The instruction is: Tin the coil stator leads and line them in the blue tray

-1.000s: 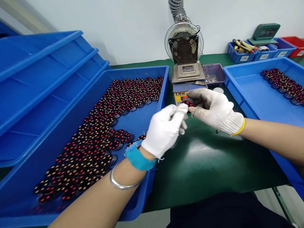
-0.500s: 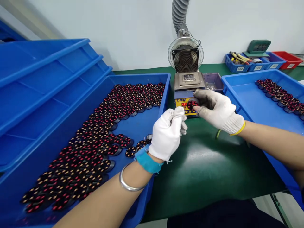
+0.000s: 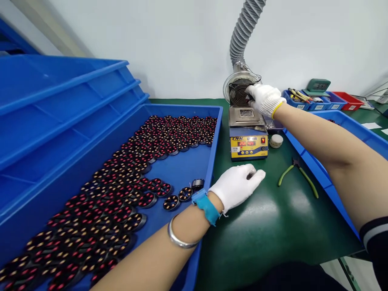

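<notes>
My right hand [image 3: 265, 99], in a white glove, is raised over the solder pot [image 3: 247, 116] in front of the fan. Its fingers are closed on a small round black part [image 3: 249, 98], mostly hidden by the glove. On the green table just in front of the pot's yellow control panel [image 3: 249, 146] is my gloved left hand [image 3: 238, 186]. Its fingers are loosely bent, with a gap beside the thumb and nothing visible in them. Many round black parts [image 3: 121, 190] with red or copper-coloured dots fill much of the large blue tray [image 3: 182, 165] at left.
Green-handled cutters [image 3: 297, 171] and a round whitish pad [image 3: 276, 140] lie right of the pot. Another blue tray [image 3: 306, 151] is partly behind my right arm. Stacked blue trays [image 3: 69, 97] rise at left. Small bins [image 3: 330, 103] and a clock [image 3: 318, 85] stand at the back.
My right hand has moved up and back from the control panel to above the solder pot. My left hand has lowered towards the table and its fingers have loosened. The cutters have come into view.
</notes>
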### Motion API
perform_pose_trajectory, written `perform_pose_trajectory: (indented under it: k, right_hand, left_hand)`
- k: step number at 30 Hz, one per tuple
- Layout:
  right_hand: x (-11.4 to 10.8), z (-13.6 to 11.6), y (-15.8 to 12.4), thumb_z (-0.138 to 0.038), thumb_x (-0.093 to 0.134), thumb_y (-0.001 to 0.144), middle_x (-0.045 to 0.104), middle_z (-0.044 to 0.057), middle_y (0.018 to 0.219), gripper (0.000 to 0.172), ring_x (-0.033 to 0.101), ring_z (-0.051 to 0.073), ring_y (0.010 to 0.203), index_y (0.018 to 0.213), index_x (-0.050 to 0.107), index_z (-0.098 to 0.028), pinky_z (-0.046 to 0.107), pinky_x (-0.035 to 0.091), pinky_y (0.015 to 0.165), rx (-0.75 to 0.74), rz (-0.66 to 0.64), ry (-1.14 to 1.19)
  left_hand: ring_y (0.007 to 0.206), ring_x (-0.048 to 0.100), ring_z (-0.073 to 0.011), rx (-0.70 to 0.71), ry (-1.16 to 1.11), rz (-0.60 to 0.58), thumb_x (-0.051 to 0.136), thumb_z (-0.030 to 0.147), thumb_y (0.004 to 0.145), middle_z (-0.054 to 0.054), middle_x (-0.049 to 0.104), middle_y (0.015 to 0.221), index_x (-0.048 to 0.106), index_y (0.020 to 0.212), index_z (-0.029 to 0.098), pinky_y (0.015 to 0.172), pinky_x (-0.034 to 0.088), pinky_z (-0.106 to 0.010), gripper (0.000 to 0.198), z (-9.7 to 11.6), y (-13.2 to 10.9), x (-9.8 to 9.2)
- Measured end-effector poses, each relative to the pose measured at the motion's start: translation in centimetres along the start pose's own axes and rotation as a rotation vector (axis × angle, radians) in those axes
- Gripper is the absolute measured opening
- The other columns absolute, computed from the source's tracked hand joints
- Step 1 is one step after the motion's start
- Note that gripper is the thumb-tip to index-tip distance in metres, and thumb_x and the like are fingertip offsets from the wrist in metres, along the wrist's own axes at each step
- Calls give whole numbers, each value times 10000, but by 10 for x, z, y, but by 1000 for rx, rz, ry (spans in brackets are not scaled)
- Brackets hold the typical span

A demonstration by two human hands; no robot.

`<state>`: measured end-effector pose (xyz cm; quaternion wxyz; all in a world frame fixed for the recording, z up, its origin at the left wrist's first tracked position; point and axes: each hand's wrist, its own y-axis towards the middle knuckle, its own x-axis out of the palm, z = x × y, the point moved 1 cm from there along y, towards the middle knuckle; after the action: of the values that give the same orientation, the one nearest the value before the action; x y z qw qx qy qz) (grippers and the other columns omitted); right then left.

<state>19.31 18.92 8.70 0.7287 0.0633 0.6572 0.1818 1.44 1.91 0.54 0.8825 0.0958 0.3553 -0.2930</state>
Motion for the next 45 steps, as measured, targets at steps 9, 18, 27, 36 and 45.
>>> perform_pose_trajectory:
  k: [9, 18, 27, 36, 45]
  right_hand:
    - [18, -9, 6, -264, 546, 848, 596, 187, 1204, 410, 583, 386, 1057, 1242, 566, -153, 531, 462, 830, -39, -74, -35]
    - [18, -13, 2, -284, 547, 846, 600, 182, 1194, 414, 597, 376, 1028, 1237, 572, -150, 515, 484, 805, -22, -85, -52]
    - [3, 0, -8, -351, 558, 849, 654, 89, 1145, 402, 597, 293, 1079, 1216, 623, -199, 484, 466, 909, 60, 101, 238]
    - [16, -43, -89, -356, 703, 740, 720, 40, 783, 437, 676, 191, 696, 1149, 666, -207, 371, 575, 738, 138, -65, 1036]
    - [8, -53, -117, -330, 612, 803, 715, 15, 699, 227, 658, 169, 582, 986, 711, -239, 296, 573, 547, 78, -484, 1261]
  left_hand:
    - [590, 540, -188, 43, 143, -33, 411, 512, 891, -31, 600, 623, 550, 633, 211, 543, 279, -308, 420, -2, 1, 6]
    - [596, 567, -199, 37, 164, -35, 421, 503, 890, -44, 619, 627, 578, 637, 205, 531, 279, -310, 421, 0, 0, 5]
    - [797, 643, -210, -44, -174, 167, 551, 484, 836, -42, 711, 837, 645, 803, 218, 708, 455, -311, 284, -4, 3, 2]
    - [800, 668, -168, -181, -799, 528, 727, 348, 730, -94, 708, 938, 614, 1083, 134, 712, 528, -286, 429, -21, 17, -5]
    - [700, 660, -131, -197, -926, 468, 721, 304, 717, -45, 698, 805, 651, 910, 127, 655, 512, -253, 271, -15, 14, -10]
